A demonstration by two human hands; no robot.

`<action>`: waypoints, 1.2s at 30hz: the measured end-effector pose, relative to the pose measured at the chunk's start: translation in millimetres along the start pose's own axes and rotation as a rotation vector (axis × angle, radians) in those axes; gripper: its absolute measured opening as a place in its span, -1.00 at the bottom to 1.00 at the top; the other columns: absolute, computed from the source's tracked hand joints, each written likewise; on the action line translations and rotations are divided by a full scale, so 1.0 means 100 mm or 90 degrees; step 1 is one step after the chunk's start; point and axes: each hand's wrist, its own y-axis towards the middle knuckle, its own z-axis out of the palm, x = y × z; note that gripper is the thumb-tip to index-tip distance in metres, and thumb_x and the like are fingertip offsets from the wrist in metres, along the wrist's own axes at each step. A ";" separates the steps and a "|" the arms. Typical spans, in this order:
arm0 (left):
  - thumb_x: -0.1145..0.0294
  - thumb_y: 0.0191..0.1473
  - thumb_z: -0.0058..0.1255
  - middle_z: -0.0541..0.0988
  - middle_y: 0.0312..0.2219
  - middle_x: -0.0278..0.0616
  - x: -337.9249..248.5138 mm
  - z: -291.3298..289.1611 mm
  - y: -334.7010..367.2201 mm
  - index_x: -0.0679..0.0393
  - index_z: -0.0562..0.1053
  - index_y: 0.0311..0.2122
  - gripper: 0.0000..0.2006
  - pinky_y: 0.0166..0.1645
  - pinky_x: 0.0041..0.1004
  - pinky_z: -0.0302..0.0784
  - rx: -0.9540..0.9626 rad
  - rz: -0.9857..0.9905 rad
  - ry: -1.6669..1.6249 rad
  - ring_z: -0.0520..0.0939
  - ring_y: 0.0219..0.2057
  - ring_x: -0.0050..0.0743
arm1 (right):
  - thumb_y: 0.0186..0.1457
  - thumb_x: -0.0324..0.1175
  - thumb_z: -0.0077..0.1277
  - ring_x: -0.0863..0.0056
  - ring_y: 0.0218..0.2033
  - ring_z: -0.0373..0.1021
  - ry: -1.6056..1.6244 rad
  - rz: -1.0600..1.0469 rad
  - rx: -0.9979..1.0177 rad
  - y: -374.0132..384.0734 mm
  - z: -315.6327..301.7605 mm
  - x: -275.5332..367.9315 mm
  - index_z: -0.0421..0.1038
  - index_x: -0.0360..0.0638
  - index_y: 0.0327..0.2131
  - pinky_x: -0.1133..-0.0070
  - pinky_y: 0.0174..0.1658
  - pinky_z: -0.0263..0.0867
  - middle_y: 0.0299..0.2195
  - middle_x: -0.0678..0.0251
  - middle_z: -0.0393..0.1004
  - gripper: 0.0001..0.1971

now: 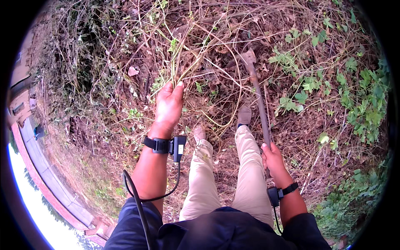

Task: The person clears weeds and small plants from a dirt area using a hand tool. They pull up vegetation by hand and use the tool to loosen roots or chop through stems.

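Observation:
My left hand (pixel 169 104) is closed round a bunch of thin green vine stems (pixel 178 62), which fan out upward from the fist into the tangle ahead. My right hand (pixel 274 161) grips the lower handle of a hoe (pixel 261 102). Its long dark handle slants up and away from me, and its worn metal head (pixel 248 57) rests among the dry stems. Part of the blade is hidden by the growth, so its exact shape cannot be made out. Loose vines loop between the two hands.
My shoes (pixel 245 114) stand in dry stems and dead leaves on what looks like a slope. Leafy green vines (pixel 368 98) grow along the right. Dense dry brush (pixel 83 62) covers the upper left. A paved strip (pixel 54 175) and buildings (pixel 20 104) show at the far left.

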 end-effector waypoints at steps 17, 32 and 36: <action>0.28 0.18 -0.10 0.38 -0.67 -0.27 0.09 0.21 -0.42 0.26 0.36 -0.39 -0.76 -0.45 -0.38 0.33 -0.035 0.033 0.190 0.33 -0.59 -0.52 | 0.26 -0.18 -0.14 0.69 -0.82 0.09 0.130 -0.005 -0.035 -0.51 -0.11 0.05 0.27 -0.07 -0.30 0.66 -0.79 0.01 -0.72 0.51 0.17 -0.81; 0.29 0.17 -0.10 0.39 -0.67 -0.20 -0.01 0.14 -0.37 0.23 0.36 -0.41 -0.78 -0.45 -0.36 0.33 -0.025 0.084 0.248 0.35 -0.62 -0.40 | 0.25 -0.18 -0.11 0.75 -0.77 0.06 -0.007 -0.025 0.188 0.99 1.10 0.57 0.25 -0.05 -0.34 0.71 -0.72 0.00 -0.68 0.56 0.17 -0.81; 0.29 0.17 -0.10 0.42 -0.67 -0.18 0.00 0.14 -0.37 0.24 0.39 -0.38 -0.79 -0.45 -0.34 0.36 -0.014 0.073 0.222 0.38 -0.63 -0.39 | 0.24 -0.22 -0.11 0.72 -0.78 0.06 -0.031 -0.008 0.159 0.71 0.79 0.38 0.27 -0.06 -0.34 0.70 -0.73 -0.02 -0.71 0.56 0.17 -0.84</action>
